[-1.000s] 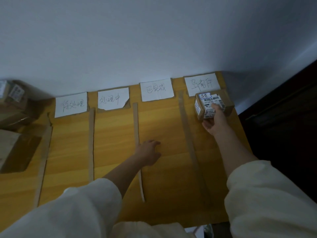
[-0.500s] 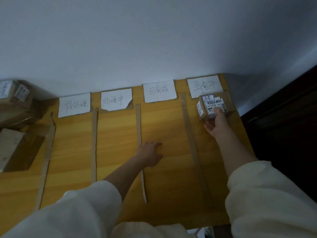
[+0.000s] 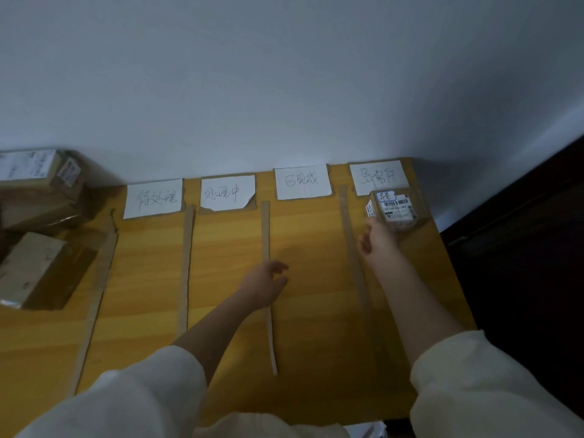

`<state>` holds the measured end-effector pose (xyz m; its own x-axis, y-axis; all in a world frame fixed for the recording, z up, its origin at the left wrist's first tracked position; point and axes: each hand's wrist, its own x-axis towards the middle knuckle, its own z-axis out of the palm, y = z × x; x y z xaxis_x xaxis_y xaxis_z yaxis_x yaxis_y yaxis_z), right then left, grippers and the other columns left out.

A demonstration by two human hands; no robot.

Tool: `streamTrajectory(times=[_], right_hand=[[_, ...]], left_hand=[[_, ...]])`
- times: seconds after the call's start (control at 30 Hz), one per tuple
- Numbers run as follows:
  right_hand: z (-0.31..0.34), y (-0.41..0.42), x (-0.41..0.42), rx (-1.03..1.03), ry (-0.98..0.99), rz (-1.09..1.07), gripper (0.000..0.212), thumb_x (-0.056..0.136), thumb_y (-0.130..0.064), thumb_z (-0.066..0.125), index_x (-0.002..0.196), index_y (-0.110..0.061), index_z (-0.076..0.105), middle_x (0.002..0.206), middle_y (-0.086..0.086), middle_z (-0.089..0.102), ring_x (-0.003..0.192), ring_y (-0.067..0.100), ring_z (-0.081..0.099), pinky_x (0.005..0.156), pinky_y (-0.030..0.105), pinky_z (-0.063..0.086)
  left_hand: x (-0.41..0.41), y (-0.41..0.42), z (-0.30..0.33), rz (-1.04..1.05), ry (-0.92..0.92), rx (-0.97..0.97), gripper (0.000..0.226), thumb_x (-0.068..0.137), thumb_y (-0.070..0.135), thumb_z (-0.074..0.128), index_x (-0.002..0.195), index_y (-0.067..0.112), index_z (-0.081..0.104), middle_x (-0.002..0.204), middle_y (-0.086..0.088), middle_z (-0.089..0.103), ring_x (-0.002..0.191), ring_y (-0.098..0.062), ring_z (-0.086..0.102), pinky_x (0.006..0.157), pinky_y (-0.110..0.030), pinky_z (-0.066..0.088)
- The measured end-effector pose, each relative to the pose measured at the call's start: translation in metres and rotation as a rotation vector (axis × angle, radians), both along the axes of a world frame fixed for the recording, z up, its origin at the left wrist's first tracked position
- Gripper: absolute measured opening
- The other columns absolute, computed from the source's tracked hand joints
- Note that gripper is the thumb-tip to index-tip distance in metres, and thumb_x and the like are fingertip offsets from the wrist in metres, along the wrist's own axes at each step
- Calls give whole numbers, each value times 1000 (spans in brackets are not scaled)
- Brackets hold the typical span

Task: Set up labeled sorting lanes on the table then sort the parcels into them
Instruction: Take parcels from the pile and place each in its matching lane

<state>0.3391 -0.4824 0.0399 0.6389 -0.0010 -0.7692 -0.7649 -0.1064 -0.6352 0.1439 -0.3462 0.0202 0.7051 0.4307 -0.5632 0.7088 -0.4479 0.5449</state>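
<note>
The small parcel (image 3: 397,209) sits just below the rightmost label card (image 3: 379,177), likely light and stiff, best pinched by its sides; both the right hand (image 3: 377,245) beside it and the left hand (image 3: 264,284) show loose, empty fingers.

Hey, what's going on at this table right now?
A person is sorting parcels into lanes marked out on a wooden table with cardboard strips and handwritten paper labels. One small parcel sits in the rightmost lane just below its label. The right hand is right by it, fingers relaxed, gripping nothing. The left hand rests open over the middle strip. More parcels wait stacked at the table's left end.
</note>
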Motion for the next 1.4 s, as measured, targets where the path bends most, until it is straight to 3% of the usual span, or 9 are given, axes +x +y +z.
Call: streamTrajectory(times=[0.17, 0.33, 0.43, 0.63, 0.8, 1.0, 1.17, 1.27, 1.4], right_hand=[[15, 33, -46, -8, -63, 323, 20, 93, -24, 59, 76, -14, 54, 65, -1, 51, 59, 13, 51, 65, 30, 47], [22, 60, -104, -77, -208, 608, 14, 92, -28, 63, 93, -15, 60, 75, -1, 57, 61, 12, 55, 51, 21, 45], [22, 75, -139, -96, -270, 740, 18, 89, -28, 67, 82, -16, 56, 71, -2, 54, 61, 14, 51, 55, 25, 41], [13, 118, -206, -100, -310, 906, 26, 83, -28, 73, 71, -22, 51, 73, -4, 54, 68, 14, 50, 59, 25, 38], [3, 167, -260, -108, -317, 990, 25, 81, -27, 75, 70, -21, 53, 71, -5, 57, 63, 12, 50, 59, 25, 39], [-4, 233, -321, -84, -289, 1067, 15, 80, -29, 75, 82, -22, 61, 87, 0, 66, 76, 17, 62, 69, 32, 51], [-8, 292, -360, -68, -282, 1114, 16, 85, -28, 71, 94, -25, 58, 99, 1, 64, 90, 22, 63, 79, 36, 52], [-8, 326, -376, -74, -277, 1135, 31, 86, -28, 69, 114, -22, 56, 109, -1, 63, 102, 22, 62, 93, 41, 52], [-6, 370, -386, -108, -292, 1153, 50, 87, -32, 69, 132, -23, 49, 127, 1, 57, 115, 24, 56, 100, 45, 49]], left_hand=[[-31, 15, 8, 165, -106, -55, 33, 95, 30, 55, 126, 20, 60, 125, 2, 62, 114, -15, 58, 96, -36, 51], [-70, 36, 14, 364, -214, -44, 24, 93, 27, 58, 116, 23, 64, 114, 6, 65, 104, -13, 62, 89, -33, 53], [-97, 52, 14, 456, -255, -33, 20, 93, 24, 59, 111, 23, 66, 109, 6, 65, 99, -13, 63, 81, -30, 53], [-156, 89, 18, 586, -280, 16, 14, 92, 23, 60, 103, 22, 67, 96, 8, 67, 91, -11, 63, 79, -28, 51], [-209, 126, 14, 708, -263, 55, 17, 91, 26, 59, 107, 24, 66, 101, 9, 67, 93, -11, 63, 82, -34, 55], [-280, 176, 6, 883, -269, -1, 17, 90, 28, 58, 107, 29, 60, 104, 10, 66, 98, -14, 63, 82, -38, 55], [-335, 218, 1, 1011, -274, 41, 19, 91, 29, 58, 109, 22, 60, 100, 8, 64, 94, -15, 62, 75, -31, 50], [-363, 241, -3, 1108, -291, 19, 20, 91, 22, 58, 111, 19, 61, 103, 3, 66, 93, -21, 63, 78, -35, 52], [-383, 271, -6, 1188, -316, -73, 29, 93, 23, 57, 122, 17, 57, 118, -2, 63, 88, -18, 57, 79, -34, 50]])
